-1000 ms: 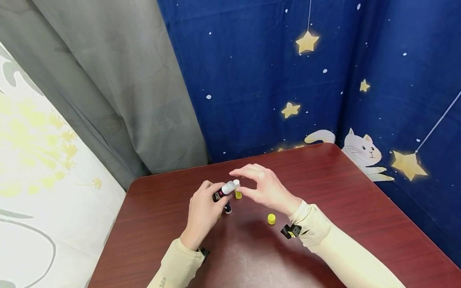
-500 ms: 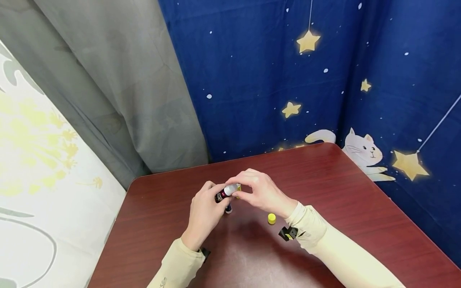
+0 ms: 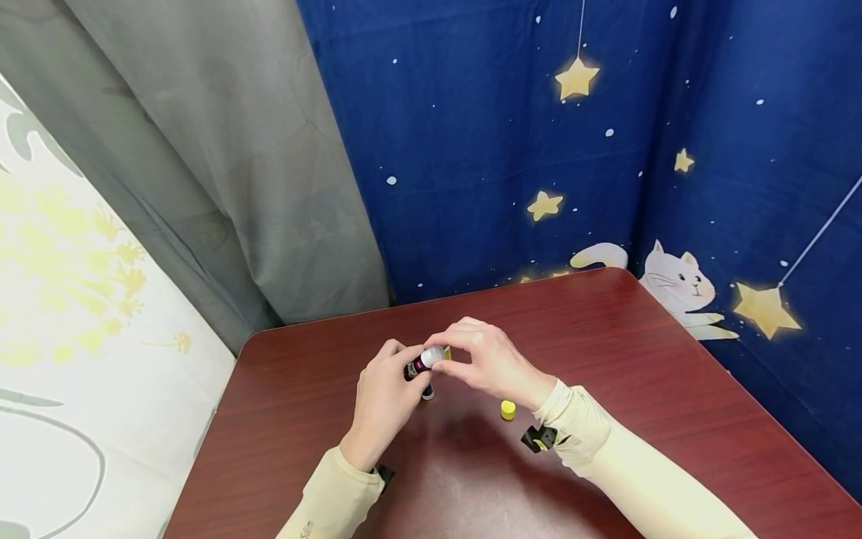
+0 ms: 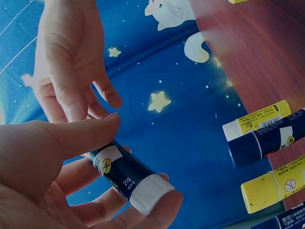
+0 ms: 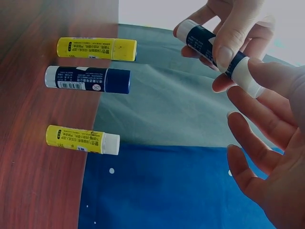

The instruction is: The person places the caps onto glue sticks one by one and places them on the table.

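My left hand [image 3: 382, 389] grips a dark blue glue stick [image 4: 125, 174] with white ends, its thumb lying across the barrel in the right wrist view. The stick is held tilted above the table. At its upper white end [image 5: 247, 78], the thumb and fingers of my right hand [image 3: 490, 361] pinch it; the remaining right fingers are spread. Close behind the hands stand a yellow glue stick with a white top [image 5: 81, 139], a dark blue one with a blue cap [image 5: 88, 79] and a yellow one with a yellow cap [image 5: 95, 49]. The hands hide most of these in the head view.
A loose yellow cap [image 3: 508, 409] lies on the reddish-brown table [image 3: 572, 322], below my right wrist. Part of another dark blue glue stick [image 4: 286, 220] shows at the corner of the left wrist view. Curtains [image 3: 471, 150] hang beyond the table's back edge.
My right hand has come in from the right, and its parted thumb and fingers have closed on the glue stick's white end. My left hand has barely moved.
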